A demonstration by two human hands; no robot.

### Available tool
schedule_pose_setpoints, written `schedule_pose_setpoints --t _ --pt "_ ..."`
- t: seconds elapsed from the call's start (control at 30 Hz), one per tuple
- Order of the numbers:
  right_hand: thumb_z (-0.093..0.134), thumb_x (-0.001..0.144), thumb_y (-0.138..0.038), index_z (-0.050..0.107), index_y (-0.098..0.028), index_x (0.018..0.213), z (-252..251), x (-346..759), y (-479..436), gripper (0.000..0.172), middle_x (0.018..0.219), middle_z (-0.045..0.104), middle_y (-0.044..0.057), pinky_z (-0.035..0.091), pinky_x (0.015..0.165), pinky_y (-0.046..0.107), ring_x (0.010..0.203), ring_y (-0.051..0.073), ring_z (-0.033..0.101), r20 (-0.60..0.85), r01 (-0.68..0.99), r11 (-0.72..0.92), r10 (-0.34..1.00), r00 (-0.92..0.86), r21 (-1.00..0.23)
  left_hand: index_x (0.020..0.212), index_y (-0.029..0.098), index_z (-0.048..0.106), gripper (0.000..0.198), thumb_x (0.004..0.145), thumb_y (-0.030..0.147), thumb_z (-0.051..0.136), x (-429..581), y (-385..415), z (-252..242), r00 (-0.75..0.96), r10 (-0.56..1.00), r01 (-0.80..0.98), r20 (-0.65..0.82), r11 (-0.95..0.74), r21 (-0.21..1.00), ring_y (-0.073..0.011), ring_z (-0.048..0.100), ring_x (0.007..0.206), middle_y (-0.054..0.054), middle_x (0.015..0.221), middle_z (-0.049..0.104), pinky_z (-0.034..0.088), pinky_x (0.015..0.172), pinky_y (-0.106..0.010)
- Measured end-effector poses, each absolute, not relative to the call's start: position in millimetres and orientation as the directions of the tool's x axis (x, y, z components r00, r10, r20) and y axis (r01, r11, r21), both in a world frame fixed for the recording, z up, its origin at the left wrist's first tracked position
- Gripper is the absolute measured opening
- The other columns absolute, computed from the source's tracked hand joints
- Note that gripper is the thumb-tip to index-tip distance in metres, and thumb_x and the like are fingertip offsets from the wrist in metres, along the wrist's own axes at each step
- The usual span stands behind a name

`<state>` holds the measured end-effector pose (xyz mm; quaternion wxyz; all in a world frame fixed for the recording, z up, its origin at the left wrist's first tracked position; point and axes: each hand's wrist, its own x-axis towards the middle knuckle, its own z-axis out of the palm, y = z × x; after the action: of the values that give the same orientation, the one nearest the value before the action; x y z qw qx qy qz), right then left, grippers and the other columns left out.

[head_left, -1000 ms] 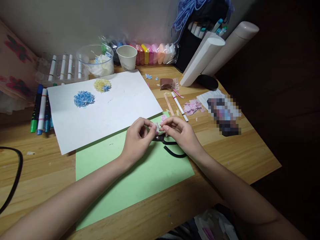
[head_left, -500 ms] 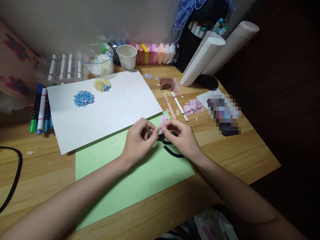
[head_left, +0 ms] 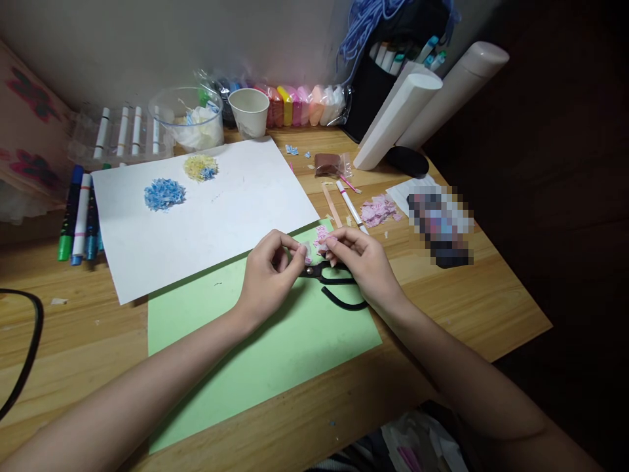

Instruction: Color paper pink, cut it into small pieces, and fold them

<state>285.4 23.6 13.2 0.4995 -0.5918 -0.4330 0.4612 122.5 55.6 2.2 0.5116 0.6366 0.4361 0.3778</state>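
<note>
My left hand (head_left: 270,272) is closed in a pinch on a small pink and white paper piece (head_left: 308,251). Just across from it, my right hand (head_left: 361,259) pinches another pink patterned scrap (head_left: 323,237) between thumb and forefinger. Beneath both hands lie black-handled scissors (head_left: 322,270), their blades hidden by the left hand. The scissors rest on a green sheet (head_left: 255,373). Behind it a white sheet (head_left: 236,216) carries a blue clump of paper bits (head_left: 164,195) and a yellow clump with some blue (head_left: 200,168).
A pile of pink scraps (head_left: 379,210) lies to the right, beside a white marker (head_left: 350,204) and a wooden stick (head_left: 331,204). Along the back stand a clear tub (head_left: 187,118), a paper cup (head_left: 249,113), and a white bottle (head_left: 398,121). More markers (head_left: 78,216) are at left.
My fingertips have moved apart; they were together at the paper. Now each hand holds its own piece, and more of the scissors shows between them.
</note>
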Motion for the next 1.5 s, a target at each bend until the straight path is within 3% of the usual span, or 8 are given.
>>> schedule_pose_setpoints --t 0.27,0.5,0.8,0.93,1.03,1.17,1.3,1.5 --pt "0.072 0.075 -0.032 0.071 -0.02 0.079 14 286 24 0.012 0.087 0.072 0.002 0.054 0.08 0.029 0.086 0.016 0.066 -0.067 -0.017 -0.066 0.997 0.047 -0.998 0.079 0.017 0.062 0.021 0.085 0.036 0.06 124 57 3 0.378 0.926 0.181 0.012 -0.087 0.98 -0.0101 0.041 0.054 0.001 0.063 0.053 0.034 0.052 -0.024" --pt "0.077 0.067 -0.032 0.07 -0.019 0.075 14 292 28 0.017 0.077 0.071 0.003 0.056 0.07 0.028 0.074 0.016 0.067 -0.012 0.081 -0.024 0.989 0.147 -0.996 0.083 0.017 0.064 0.023 0.087 0.038 0.057 122 57 5 0.434 0.9 0.186 -0.047 -0.038 0.982 -0.0129 0.052 0.063 -0.003 0.075 0.062 0.04 0.06 -0.026" --pt "0.075 0.063 -0.029 0.066 -0.017 0.08 0 376 57 0.023 0.081 0.069 0.005 0.051 0.066 0.031 0.071 0.017 0.063 0.1 0.359 -0.105 0.857 0.506 -0.927 0.087 0.019 0.06 0.022 0.092 0.037 0.049 122 58 5 0.407 0.912 0.137 -0.056 -0.001 0.991 -0.0135 0.056 0.072 -0.003 0.081 0.064 0.04 0.065 -0.025" --pt "0.072 0.066 -0.03 0.067 -0.018 0.092 -3 393 58 0.029 0.056 0.052 -0.004 0.037 0.047 0.026 0.047 0.012 0.045 0.084 0.467 -0.249 0.808 0.584 -0.848 0.086 0.019 0.059 0.021 0.092 0.036 0.05 121 58 5 0.397 0.917 0.14 -0.047 -0.01 0.99 -0.0135 0.054 0.072 -0.001 0.08 0.061 0.039 0.065 -0.025" --pt "0.065 0.075 -0.034 0.066 -0.019 0.085 2 388 58 0.018 0.061 0.053 -0.003 0.038 0.051 0.026 0.052 0.012 0.045 0.229 0.515 -0.156 0.763 0.605 -0.843 0.086 0.019 0.059 0.02 0.092 0.036 0.049 121 58 5 0.392 0.919 0.139 -0.043 -0.014 0.99 -0.0132 0.053 0.071 0.0 0.078 0.059 0.038 0.065 -0.025" --pt "0.062 0.081 -0.034 0.064 -0.019 0.086 9 364 53 0.015 0.077 0.063 0.002 0.042 0.056 0.027 0.062 0.015 0.052 0.341 0.59 0.028 0.837 0.427 -0.807 0.083 0.019 0.058 0.021 0.092 0.035 0.048 121 57 5 0.388 0.921 0.139 -0.043 -0.012 0.99 -0.0135 0.053 0.071 0.0 0.077 0.059 0.038 0.065 -0.025" --pt "0.063 0.083 -0.023 0.068 -0.021 0.088 9 336 45 0.007 0.085 0.066 0.004 0.046 0.071 0.032 0.081 0.02 0.058 0.382 0.792 0.246 0.924 -0.017 -0.559 0.082 0.019 0.057 0.021 0.093 0.035 0.047 121 57 5 0.385 0.921 0.143 -0.051 -0.005 0.99 -0.0141 0.054 0.072 -0.001 0.077 0.06 0.039 0.066 -0.026" --pt "0.06 0.087 -0.022 0.068 -0.021 0.094 -2 321 43 0.011 0.09 0.067 0.006 0.048 0.075 0.033 0.09 0.023 0.057 0.347 0.876 0.264 0.93 -0.121 -0.404 0.082 0.019 0.056 0.02 0.092 0.033 0.047 121 57 5 0.405 0.913 0.134 -0.052 -0.004 0.991 -0.0142 0.055 0.071 -0.001 0.077 0.061 0.04 0.065 -0.026"
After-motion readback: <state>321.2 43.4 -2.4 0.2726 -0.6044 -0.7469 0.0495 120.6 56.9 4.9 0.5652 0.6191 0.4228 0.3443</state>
